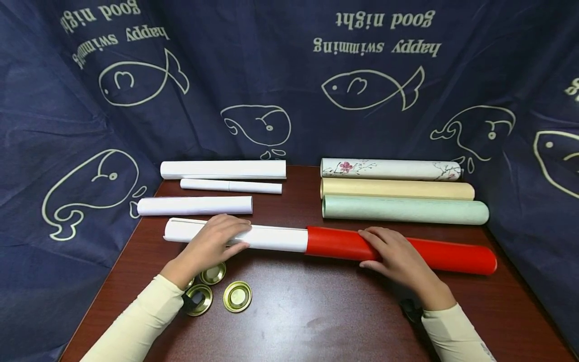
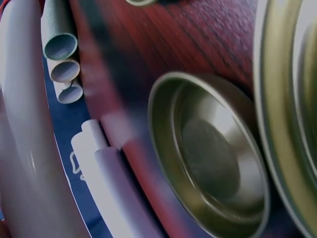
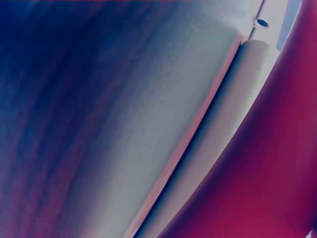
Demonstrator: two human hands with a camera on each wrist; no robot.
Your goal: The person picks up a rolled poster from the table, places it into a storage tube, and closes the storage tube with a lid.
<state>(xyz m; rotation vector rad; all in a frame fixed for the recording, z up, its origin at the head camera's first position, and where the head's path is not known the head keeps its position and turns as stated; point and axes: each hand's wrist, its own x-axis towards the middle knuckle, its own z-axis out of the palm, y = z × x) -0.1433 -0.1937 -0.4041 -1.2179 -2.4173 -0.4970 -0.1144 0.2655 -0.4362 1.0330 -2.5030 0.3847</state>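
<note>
A white paper roll lies across the dark wooden table, its right end inside a red tube. My left hand grips the white roll near its left end, fingers over the top and thumb on the near side. My right hand holds the red tube close to its open end, fingers curled over it. The left wrist view shows the white roll as a blurred band. In the right wrist view the red tube fills the lower right.
Three gold metal lids lie by my left wrist, one of them close up. Three more white rolls sit at the back left. A floral tube, a beige tube and a green tube lie at the back right.
</note>
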